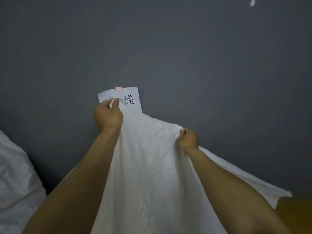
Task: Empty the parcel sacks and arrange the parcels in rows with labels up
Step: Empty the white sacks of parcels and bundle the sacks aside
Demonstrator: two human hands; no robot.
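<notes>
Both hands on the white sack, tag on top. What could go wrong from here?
1. The left hand grips the sack at its paper tag; tugging there may crumple or tear the tag.
2. The right hand pinches only a fold of the sack, which could slip.
3. The sack hides whatever is below it, so anything tipped out would land unseen, perhaps label down.

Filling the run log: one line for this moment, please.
left hand grips sack by label | right hand grips sack edge | label faces camera

Dim, even light with soft shadows. The white sack [152, 166] is brightest, and the grey surface [202, 56] darkens toward the corners. Detail is soft, and the edges are wide-angle stretched.
</notes>
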